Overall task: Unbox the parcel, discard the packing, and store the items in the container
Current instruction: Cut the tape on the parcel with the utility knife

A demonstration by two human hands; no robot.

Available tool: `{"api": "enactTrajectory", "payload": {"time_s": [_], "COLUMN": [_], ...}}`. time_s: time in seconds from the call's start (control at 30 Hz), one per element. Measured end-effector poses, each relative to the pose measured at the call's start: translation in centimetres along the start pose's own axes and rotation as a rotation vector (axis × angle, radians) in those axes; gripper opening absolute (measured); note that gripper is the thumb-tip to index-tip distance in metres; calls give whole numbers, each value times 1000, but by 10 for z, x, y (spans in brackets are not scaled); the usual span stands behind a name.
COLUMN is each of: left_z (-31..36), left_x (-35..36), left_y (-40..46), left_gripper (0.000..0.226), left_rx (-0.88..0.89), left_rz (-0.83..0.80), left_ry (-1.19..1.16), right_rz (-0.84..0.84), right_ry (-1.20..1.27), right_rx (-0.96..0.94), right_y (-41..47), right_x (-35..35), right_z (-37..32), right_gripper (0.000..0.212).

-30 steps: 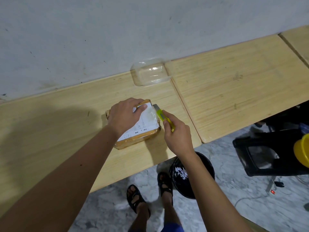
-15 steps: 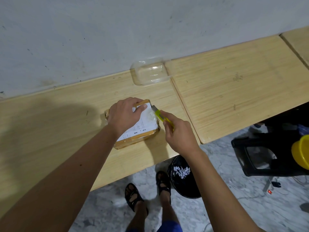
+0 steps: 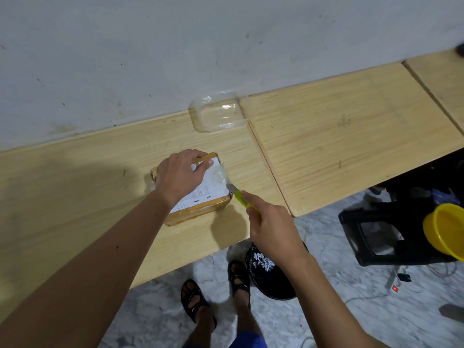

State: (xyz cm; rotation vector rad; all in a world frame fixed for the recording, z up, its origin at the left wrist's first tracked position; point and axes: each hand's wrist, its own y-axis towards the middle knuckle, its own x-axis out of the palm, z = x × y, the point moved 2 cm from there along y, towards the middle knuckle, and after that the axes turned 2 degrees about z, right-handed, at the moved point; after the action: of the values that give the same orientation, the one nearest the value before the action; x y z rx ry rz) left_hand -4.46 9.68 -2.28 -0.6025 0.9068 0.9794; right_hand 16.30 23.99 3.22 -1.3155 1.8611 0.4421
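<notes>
I'm pinning the parcel (image 3: 198, 190) with my left hand (image 3: 179, 175) while my right hand (image 3: 272, 226), gripping the box cutter (image 3: 239, 197), is sliding down its taped side, so it's nearly open.

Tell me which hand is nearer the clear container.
Left. The left hand rests on the parcel, just in front of the clear container by the wall. The right hand holds the cutter nearer the table's front edge.

Wooden table (image 3: 351, 136): taped parcel (image 3: 200, 209), clear plastic container (image 3: 217, 114) by wall.
</notes>
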Motion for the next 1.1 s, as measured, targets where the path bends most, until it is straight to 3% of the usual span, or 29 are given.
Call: {"api": "enactTrajectory", "payload": {"time_s": [0.17,0.3,0.4,0.6,0.73,0.8,1.1], "left_z": [-1,0,0,1,2,2,0], "left_x": [-1,-1,-2,-2,-3,-4,-2], "left_y": [-1,-2,-2,-3,-3,-3,2], "left_gripper": [39,40,41,42,42,42,39], "left_rx": [-10,2,-3,-15,-11,-8,17], "left_rz": [-2,1,-5,-19,-24,-23,-14], "left_ry": [-14,-10,-10,-6,-13,-10,12], "right_rz": [160,279,180,-56,-162,-142,341], "right_ry": [209,648,1016,1326,1420,1438,843], "right_rx": [121,393,435,211,174,224,348], "right_y": [-14,-10,-5,-7,-7,-7,38], "right_x": [6,15,15,8,8,10,8], "right_z": [8,14,10,-4,-10,-10,36], "right_gripper": [29,14,19,31,53,55,25]}}
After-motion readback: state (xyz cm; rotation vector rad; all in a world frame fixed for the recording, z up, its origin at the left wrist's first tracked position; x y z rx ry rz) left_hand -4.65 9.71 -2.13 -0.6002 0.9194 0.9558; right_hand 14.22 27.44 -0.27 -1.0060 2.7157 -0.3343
